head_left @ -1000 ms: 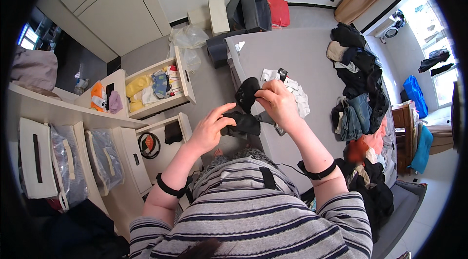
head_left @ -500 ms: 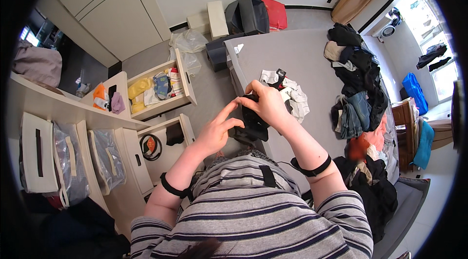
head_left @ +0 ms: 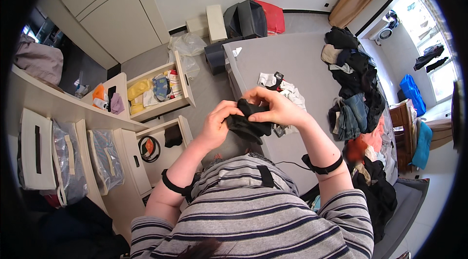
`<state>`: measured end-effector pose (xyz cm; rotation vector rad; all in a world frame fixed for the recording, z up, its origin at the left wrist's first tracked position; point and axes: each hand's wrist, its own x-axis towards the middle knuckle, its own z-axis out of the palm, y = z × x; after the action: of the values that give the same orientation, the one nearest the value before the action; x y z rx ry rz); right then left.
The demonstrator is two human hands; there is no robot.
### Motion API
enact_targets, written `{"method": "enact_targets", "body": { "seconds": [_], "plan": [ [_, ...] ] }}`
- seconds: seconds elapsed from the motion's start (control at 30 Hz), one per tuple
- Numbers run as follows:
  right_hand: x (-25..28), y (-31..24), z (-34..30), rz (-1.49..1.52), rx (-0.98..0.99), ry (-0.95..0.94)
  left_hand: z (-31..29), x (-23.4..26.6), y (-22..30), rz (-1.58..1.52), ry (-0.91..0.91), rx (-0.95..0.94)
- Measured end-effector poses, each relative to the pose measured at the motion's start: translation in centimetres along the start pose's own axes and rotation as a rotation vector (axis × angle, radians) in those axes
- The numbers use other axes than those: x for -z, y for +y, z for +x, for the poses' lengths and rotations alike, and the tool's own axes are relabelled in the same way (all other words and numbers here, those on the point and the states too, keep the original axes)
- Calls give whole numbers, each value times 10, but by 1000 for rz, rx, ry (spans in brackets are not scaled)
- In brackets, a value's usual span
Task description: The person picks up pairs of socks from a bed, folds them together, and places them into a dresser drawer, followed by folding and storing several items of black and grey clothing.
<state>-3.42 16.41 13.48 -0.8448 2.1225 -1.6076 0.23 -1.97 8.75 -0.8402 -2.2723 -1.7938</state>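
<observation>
A small, soft black cloth garment (head_left: 244, 128), bunched up so that its kind cannot be told, is held in front of my waist. My left hand (head_left: 217, 122) grips its left side with bent fingers. On its right side, my right hand (head_left: 277, 108) pinches it, the thumb lying across the fabric. Just beyond my right hand, a pile of white and black clothing (head_left: 291, 92) lies on the grey bed (head_left: 278, 49). To my left, an upper drawer (head_left: 187, 83) stands pulled out with folded yellow, blue and white clothes inside.
A lower drawer (head_left: 185, 129) holds a coiled black belt (head_left: 149, 148) and a dark cloth. Dark clothes and jeans (head_left: 353, 112) are heaped along the bed's right side. Clear storage bags (head_left: 105, 159) fill shelves at left. Grey bins (head_left: 252, 20) stand by the far wall.
Both hands have closed more firmly on the black cloth, which is now folded up between them. My left fingers, stretched out before, are curled around it. My right hand has moved slightly down.
</observation>
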Motion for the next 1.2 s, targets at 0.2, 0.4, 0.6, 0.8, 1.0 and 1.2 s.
{"method": "enact_targets", "body": {
  "seconds": [0.2, 0.4, 0.6, 0.8, 1.0, 1.2],
  "plan": [
    [23, 6, -4, -158, -215, 207, -4, 5, 2, 78, 1, -49],
    [12, -6, 6, -484, 23, 322, -11, 4, 4, 175, -48, 6],
    [-9, -18, -7, -547, -137, -194, -16, 11, -1, 27, 3, 28],
    [-8, 0, -17, -151, -242, -215, -17, 13, 10, 6, -53, 39],
    [4, 3, -11, -322, -33, -23, -22, 15, 27, 77, -170, 49],
    [-10, 27, -7, -558, 142, 20, -18, 15, 37, 10, -89, -47]
  ]
}}
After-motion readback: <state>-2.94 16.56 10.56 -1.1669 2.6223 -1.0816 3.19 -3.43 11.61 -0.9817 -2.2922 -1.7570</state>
